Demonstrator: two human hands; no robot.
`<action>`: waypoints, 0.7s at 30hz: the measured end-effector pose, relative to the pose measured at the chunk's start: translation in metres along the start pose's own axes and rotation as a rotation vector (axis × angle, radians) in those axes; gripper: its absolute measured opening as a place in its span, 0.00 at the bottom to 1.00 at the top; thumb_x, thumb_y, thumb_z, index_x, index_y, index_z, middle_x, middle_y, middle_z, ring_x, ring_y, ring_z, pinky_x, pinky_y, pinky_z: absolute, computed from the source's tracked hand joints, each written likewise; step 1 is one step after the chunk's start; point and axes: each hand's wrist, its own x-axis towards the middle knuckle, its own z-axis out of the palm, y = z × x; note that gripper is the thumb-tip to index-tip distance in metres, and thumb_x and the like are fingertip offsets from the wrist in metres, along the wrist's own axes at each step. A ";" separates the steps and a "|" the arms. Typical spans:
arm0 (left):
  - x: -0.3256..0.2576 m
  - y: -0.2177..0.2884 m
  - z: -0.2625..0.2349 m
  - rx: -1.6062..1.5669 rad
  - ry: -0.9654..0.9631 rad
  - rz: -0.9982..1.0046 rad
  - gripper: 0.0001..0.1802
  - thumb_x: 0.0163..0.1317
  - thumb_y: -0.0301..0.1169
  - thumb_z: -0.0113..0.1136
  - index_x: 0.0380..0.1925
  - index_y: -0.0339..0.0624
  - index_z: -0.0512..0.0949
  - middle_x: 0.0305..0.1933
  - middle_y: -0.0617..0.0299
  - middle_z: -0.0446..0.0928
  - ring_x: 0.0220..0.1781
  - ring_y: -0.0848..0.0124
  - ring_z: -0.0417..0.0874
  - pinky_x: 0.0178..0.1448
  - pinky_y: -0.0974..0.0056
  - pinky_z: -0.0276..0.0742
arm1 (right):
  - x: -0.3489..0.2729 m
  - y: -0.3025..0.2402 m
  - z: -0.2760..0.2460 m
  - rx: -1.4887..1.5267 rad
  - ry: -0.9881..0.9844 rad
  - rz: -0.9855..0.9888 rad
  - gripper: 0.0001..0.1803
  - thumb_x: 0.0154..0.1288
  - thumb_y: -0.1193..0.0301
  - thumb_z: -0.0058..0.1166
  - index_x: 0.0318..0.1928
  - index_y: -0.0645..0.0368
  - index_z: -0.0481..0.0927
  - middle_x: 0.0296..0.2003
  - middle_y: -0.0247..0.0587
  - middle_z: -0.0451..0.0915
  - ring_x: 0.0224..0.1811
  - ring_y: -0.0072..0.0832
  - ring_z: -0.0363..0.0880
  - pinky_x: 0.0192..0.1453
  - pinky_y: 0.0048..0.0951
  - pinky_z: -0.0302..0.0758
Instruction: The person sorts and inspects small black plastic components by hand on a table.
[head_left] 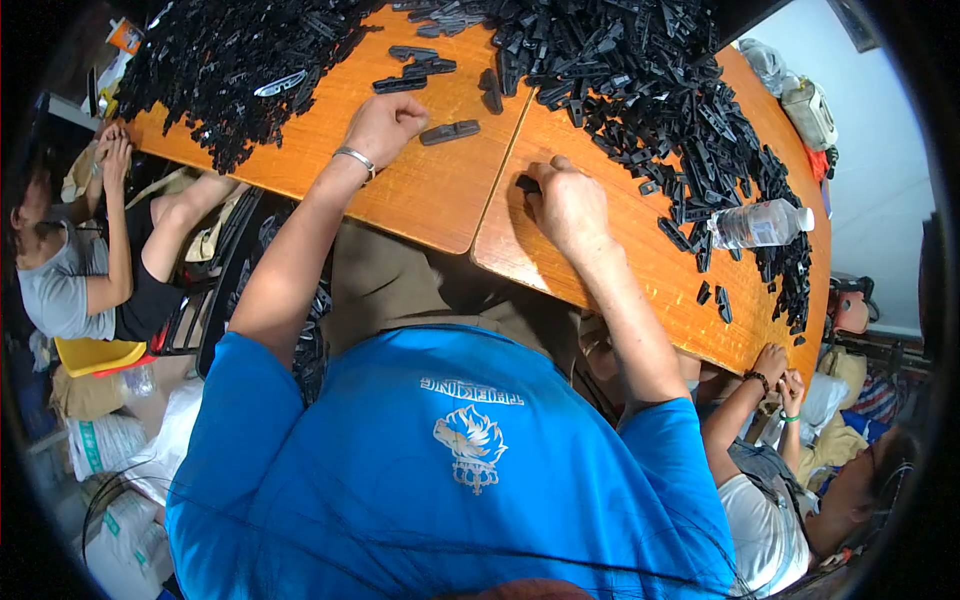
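My left hand (385, 128) is over the table with its fingers curled and pressed together; I cannot make out anything between them. Just to its right lies a long black plastic clip-like part (450, 132), apart from the fingers. Another such part (399, 85) rests right beyond the knuckles, with a few more behind it. Close to the seam of the table, my right hand (568, 205) is closed on a small black plastic piece (527, 184). Only its end shows past the fingers; the rest is hidden by the hand.
The wooden table (430, 205) bears a heap of small black parts (220, 80) at far left and larger black parts (610, 60) at far right. A clear plastic bottle (762, 223) lies on its side at right. Other people sit at both sides, hands at the table's edge.
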 end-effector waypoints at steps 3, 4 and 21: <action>-0.018 0.002 0.010 -0.160 0.106 0.026 0.13 0.67 0.30 0.76 0.49 0.38 0.88 0.39 0.66 0.84 0.39 0.73 0.84 0.47 0.63 0.82 | 0.008 -0.008 -0.016 0.000 -0.083 -0.001 0.09 0.62 0.72 0.68 0.43 0.60 0.88 0.47 0.56 0.86 0.48 0.56 0.89 0.52 0.52 0.85; -0.025 0.004 0.013 -0.165 0.106 0.021 0.13 0.67 0.30 0.76 0.49 0.38 0.88 0.39 0.66 0.84 0.39 0.73 0.84 0.47 0.63 0.82 | 0.012 -0.010 -0.017 0.061 -0.060 -0.016 0.10 0.62 0.71 0.69 0.43 0.60 0.88 0.47 0.55 0.86 0.48 0.55 0.89 0.52 0.52 0.85; -0.047 0.018 0.022 0.215 0.166 0.340 0.11 0.61 0.27 0.77 0.44 0.41 0.89 0.45 0.57 0.82 0.53 0.53 0.84 0.56 0.51 0.81 | 0.066 -0.010 0.024 0.289 0.223 -0.213 0.15 0.57 0.73 0.78 0.46 0.60 0.90 0.41 0.46 0.83 0.42 0.49 0.87 0.45 0.46 0.82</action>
